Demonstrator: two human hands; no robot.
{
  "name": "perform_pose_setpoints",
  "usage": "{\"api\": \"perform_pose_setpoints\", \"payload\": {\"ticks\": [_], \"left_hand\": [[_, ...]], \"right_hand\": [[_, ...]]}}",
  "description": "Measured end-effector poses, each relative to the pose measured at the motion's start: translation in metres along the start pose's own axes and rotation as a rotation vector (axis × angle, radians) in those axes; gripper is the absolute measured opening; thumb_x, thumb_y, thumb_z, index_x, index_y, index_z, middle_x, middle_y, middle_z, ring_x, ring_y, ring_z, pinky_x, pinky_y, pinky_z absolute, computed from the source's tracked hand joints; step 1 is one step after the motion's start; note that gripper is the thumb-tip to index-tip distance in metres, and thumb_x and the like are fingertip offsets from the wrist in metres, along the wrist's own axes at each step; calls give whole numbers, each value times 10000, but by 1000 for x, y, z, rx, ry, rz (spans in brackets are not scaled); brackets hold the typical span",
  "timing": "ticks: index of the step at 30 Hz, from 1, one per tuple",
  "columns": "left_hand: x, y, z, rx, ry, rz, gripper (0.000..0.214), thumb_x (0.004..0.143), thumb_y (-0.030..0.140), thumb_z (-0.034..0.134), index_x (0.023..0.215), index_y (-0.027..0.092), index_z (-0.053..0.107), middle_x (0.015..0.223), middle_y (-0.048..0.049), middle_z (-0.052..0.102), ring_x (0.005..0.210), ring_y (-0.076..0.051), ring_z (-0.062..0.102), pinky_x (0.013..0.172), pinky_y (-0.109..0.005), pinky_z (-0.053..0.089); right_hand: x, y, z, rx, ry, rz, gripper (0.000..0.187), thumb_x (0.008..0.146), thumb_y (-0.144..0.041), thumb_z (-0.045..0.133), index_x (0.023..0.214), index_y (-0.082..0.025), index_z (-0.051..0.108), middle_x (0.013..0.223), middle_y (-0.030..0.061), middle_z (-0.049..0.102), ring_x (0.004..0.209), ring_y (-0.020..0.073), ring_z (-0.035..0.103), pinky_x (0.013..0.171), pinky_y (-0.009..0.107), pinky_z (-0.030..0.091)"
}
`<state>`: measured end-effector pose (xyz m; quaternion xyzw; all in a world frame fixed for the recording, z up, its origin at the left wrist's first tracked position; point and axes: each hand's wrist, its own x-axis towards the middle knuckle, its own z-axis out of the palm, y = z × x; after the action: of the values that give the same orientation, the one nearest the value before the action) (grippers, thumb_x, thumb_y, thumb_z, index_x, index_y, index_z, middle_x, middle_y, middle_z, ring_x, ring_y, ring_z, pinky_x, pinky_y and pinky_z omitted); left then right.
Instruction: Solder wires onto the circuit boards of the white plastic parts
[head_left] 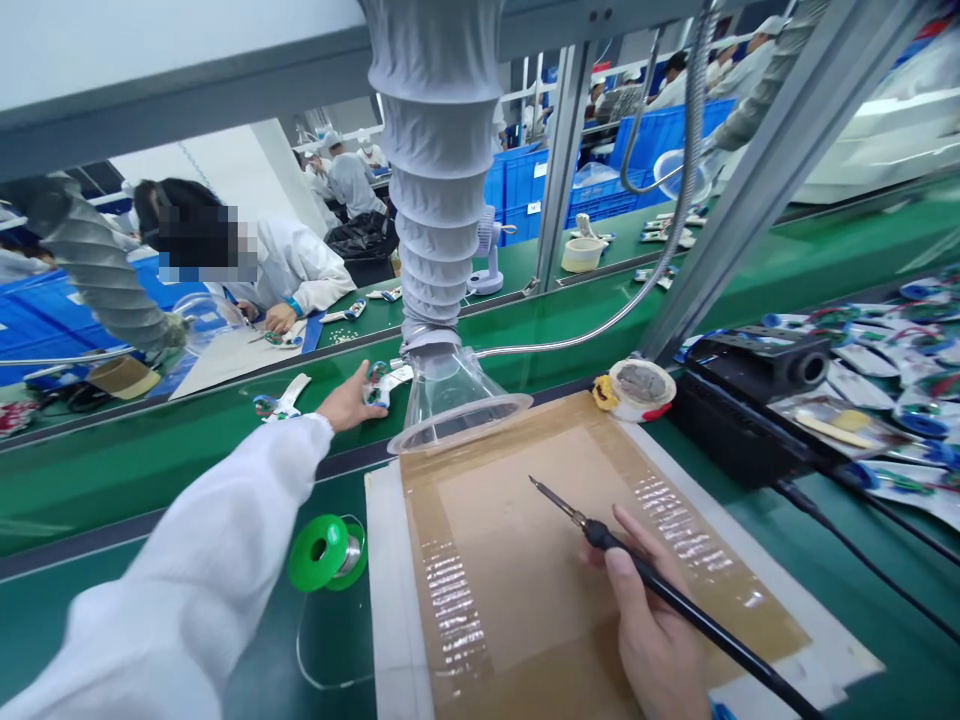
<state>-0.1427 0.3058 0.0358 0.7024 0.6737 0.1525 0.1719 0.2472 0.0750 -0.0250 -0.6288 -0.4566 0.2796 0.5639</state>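
My right hand (652, 610) is closed around the black handle of a soldering iron (622, 545). The iron's metal tip points up and left above a taped cardboard sheet (517, 520). Stretched out to the far left, my left hand (349, 400) has thumb and forefinger apart beside a white part with blue end and coloured wires (382, 385), which lies on the green conveyor belt (225, 440). A similar white wired part (283, 400) lies left of that hand. A green spool of solder wire (328, 553) is on the bench below my left sleeve.
A clear fume hood (457, 405) hangs from a ribbed duct over the sheet's back edge. A tip-cleaning pot (637, 388) stands at the back right, beside a black iron station (750, 430) and many wired parts (870, 350). Across the belt, a co-worker (277, 260) handles parts.
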Motion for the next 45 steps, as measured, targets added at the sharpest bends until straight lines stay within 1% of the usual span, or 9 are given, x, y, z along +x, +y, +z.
{"api": "perform_pose_setpoints", "payload": {"ticks": [5, 8, 11, 14, 18, 21, 26, 32, 45], "left_hand": [[-113, -5, -62, 199, 62, -147, 1118, 736, 683, 669, 1604, 172, 186, 1513, -133, 534, 1321, -393, 570, 1049, -533, 488], [-200, 1, -76, 307, 154, -275, 1112, 719, 776, 603, 1620, 287, 172, 1457, -97, 602, 1156, -415, 678, 888, -568, 576], [-275, 17, -49, 361, 227, -262, 1153, 642, 815, 648, 1605, 439, 139, 1358, -44, 679, 1119, -424, 696, 830, -607, 601], [-317, 49, 10, 279, 263, -123, 1094, 649, 777, 660, 1588, 482, 184, 1341, -50, 688, 1167, -437, 672, 826, -632, 605], [-303, 107, 88, 170, 153, -22, 952, 845, 574, 621, 1628, 319, 143, 1459, -134, 589, 1310, -422, 579, 962, -607, 557], [-270, 136, 114, 101, 135, 26, 954, 891, 517, 617, 1634, 269, 74, 1446, -152, 585, 1340, -389, 552, 1046, -580, 501], [-274, 124, 94, 159, 196, 141, 976, 883, 571, 627, 1634, 250, 93, 1540, -154, 502, 1386, -361, 519, 1068, -541, 505], [-322, 66, 56, 306, 99, 354, 232, 930, 517, 566, 1033, 370, 714, 1034, 8, 787, 919, -274, 754, 842, -437, 604], [-314, 56, 68, 208, 18, 334, 315, 1017, 456, 454, 907, 283, 692, 869, 3, 720, 732, -175, 674, 674, -290, 504]], "right_hand": [[-2, -3, -1, 68, -35, -10, 439, 958, -506, 594, 1268, -202, 654, 956, 84, 784, 755, 229, 764, 734, 376, 627], [-2, -3, -2, 96, -53, -41, 389, 972, -475, 593, 1243, -205, 662, 892, 69, 780, 776, 234, 760, 743, 385, 623], [-3, -3, -1, 141, -42, -89, 350, 999, -457, 553, 1210, -203, 668, 817, 49, 761, 764, 230, 751, 772, 412, 617], [-2, -2, 0, 176, -28, -118, 323, 1017, -451, 520, 1172, -211, 671, 759, 22, 728, 720, 211, 731, 761, 414, 613], [-2, -2, 1, 203, -43, -98, 303, 1027, -430, 504, 1186, -214, 645, 766, 6, 706, 699, 180, 709, 726, 372, 609], [-2, -2, 1, 215, -47, -65, 287, 1026, -413, 505, 1200, -217, 622, 799, 3, 704, 706, 171, 703, 742, 368, 610], [-2, -3, 2, 230, -42, -3, 267, 956, -399, 631, 1157, -224, 615, 961, 36, 711, 731, 165, 711, 731, 351, 610], [-1, 0, 2, 219, -66, -44, 227, 1001, -412, 551, 1118, -224, 599, 766, -3, 687, 696, 172, 692, 745, 361, 594], [25, -20, 3, 157, -161, -26, 231, 944, -433, 635, 1021, -217, 659, 754, 8, 698, 725, 187, 703, 722, 343, 591]]}}
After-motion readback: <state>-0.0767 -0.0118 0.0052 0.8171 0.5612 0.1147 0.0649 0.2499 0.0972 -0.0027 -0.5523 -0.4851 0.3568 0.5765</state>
